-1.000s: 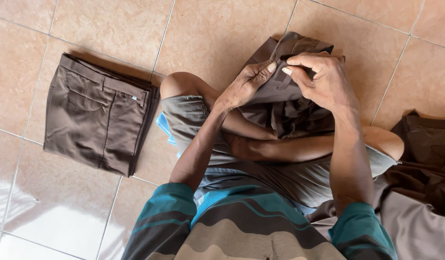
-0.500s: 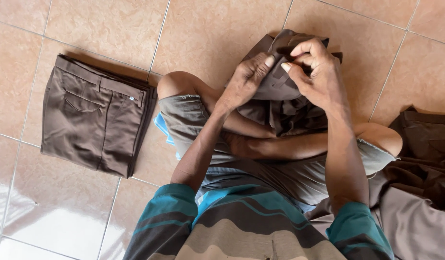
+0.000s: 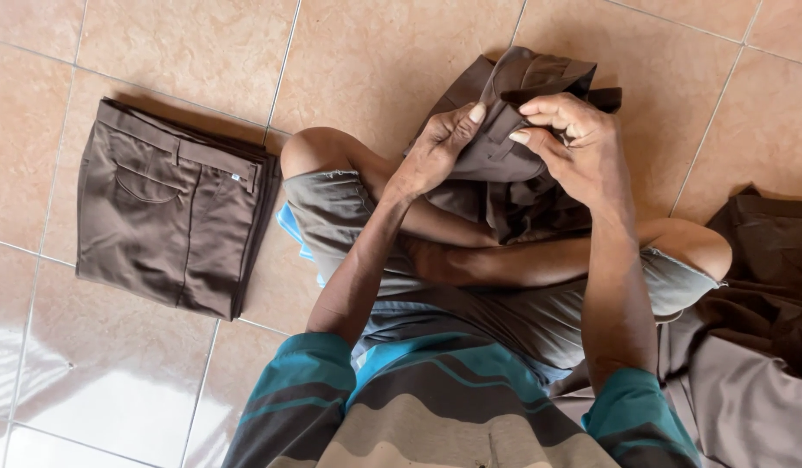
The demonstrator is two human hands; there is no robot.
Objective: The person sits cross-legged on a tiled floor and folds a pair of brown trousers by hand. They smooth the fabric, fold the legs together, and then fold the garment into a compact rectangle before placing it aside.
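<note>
Bunched brown fabric trousers [image 3: 514, 130], pinched at the waistband by left hand [image 3: 436, 152] and right hand [image 3: 574, 147]; risk: folds slipping, cloth being slack.

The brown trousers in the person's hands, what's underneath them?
Under the bunched brown fabric trousers lie the person's crossed bare legs and beige tiled floor. Whatever lies directly beneath the cloth is covered.

Bare tiled floor [image 3: 202, 52] open ahead and front-left. Folded brown trousers [image 3: 171, 208] block the left side. Heap of brown cloth [image 3: 765, 286] blocks the right. Crossed legs [image 3: 505, 260] fill the middle; narrow tile gap between knee and folded trousers.
</note>
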